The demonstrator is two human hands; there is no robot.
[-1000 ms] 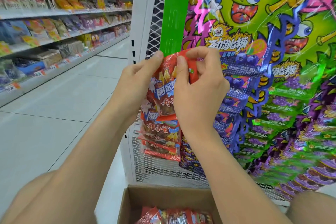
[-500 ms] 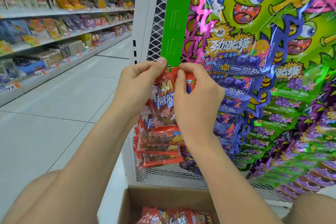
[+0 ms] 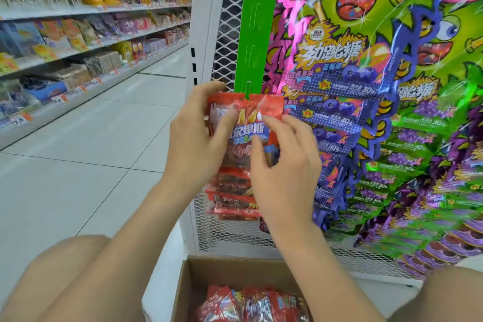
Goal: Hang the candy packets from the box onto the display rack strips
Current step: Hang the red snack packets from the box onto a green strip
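- The left hand (image 3: 198, 136) pinched the packet (image 3: 245, 110) at its upper left, thumb on the front and fingers behind.
- The right hand (image 3: 285, 167) lay loose on the packet's front, with the fingertips only touching and no grip that I could see.
- The packet's top edge sat at a tab (image 3: 247, 89) of the green strip (image 3: 257, 21), above the hung packets (image 3: 232, 198). The box (image 3: 209, 273) below held more.
- I could not tell if the hole was fully over the tab. If it was not, letting go would probably drop the packet.
- A hard pull down could tear the hole.
- The blue packets (image 3: 332, 110) hung just beside, and a careless right hand could knock them.
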